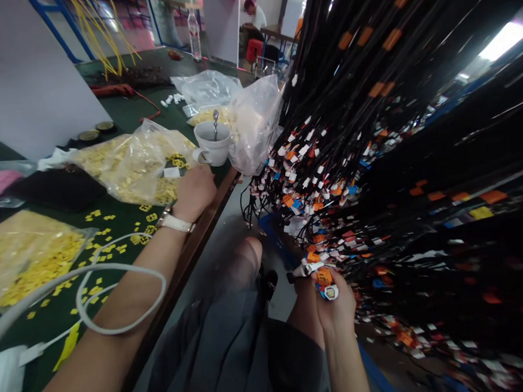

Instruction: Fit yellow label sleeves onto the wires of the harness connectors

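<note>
We see the right hand [338, 305] low in the head view, above the lap, its fingers closed around a small cluster of connectors: an orange connector [324, 276] lies uppermost, with a white connector [331, 292] at the near end and some blue showing below. Just beyond this hand hangs a dense mass of black cables [335, 89], whose tips carry white, orange, blue and red connectors; the motion blur keeps us from telling whether the held cluster is joined to them. We find the left hand [198, 190], with a white-strapped watch [176, 223] at its wrist, near the brown edge [201, 236] of the green table, just beside a white cup [212, 149] in which a spoon [215, 126] stands. The fingers of this hand are largely hidden, so we cannot tell whether they grip anything. To its left we note a clear bag of yellow parts [130, 164], bearing a white label [171, 173], and nearer to us a second bag [34, 252] of similar parts, with loose yellow pieces [96, 213] scattered between. A white cord [117, 267] loops over the left forearm. Behind the cup we observe an upright translucent bag [256, 124] and, farther off, a bottle [194, 34].
</note>
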